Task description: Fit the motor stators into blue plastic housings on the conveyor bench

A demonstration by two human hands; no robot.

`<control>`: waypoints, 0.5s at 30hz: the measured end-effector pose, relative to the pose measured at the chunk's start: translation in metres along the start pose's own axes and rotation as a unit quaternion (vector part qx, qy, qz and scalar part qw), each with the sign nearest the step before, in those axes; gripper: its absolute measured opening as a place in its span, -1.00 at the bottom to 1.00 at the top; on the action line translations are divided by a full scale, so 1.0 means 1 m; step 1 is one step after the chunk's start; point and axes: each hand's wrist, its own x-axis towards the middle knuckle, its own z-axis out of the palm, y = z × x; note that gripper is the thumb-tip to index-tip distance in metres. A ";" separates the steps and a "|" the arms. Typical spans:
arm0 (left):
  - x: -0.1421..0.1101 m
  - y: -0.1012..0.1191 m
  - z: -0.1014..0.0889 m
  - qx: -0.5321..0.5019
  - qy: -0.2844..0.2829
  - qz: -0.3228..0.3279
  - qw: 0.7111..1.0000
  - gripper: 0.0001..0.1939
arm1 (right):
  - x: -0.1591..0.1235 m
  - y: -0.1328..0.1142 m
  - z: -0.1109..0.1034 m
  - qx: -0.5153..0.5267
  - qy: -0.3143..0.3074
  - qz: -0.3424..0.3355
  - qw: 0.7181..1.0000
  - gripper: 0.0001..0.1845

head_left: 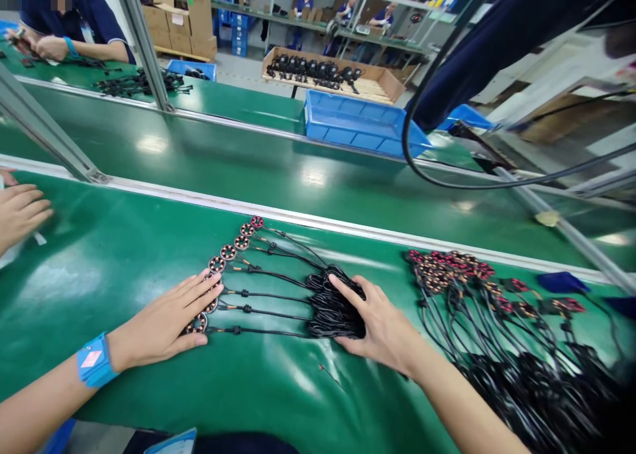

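A slanting row of ring-shaped motor stators [228, 252] with copper windings lies on the green table, each trailing a black cable to the right. My left hand [171, 315], a blue band at its wrist, rests flat with fingers stretched over the nearest stators and partly hides them. The cables run into coiled bunches, gathered as one cable bundle [335, 308]. Around that bundle my right hand [385, 321] is closed, thumb on the near side and fingers over the far side. A thin loose wire [330, 374] lies just in front of the bundle.
At right lies a heap of more stators [442, 272] with tangled black cables [531, 388]. A metal rail [298, 225] crosses behind. Beyond it stands a blue bin [358, 126]. A black cord [408, 146] hangs at upper right. Another person's hand [22, 212] is at far left.
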 end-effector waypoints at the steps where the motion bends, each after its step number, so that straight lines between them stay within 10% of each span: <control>1: 0.003 0.001 0.000 -0.001 0.001 0.008 1.000 -0.10 | -0.010 -0.002 0.001 0.003 0.005 0.009 1.000 0.18; 15: 0.086 0.026 0.016 -0.025 0.000 0.138 0.990 -0.10 | -0.105 0.006 -0.006 0.000 0.011 0.193 0.981 0.12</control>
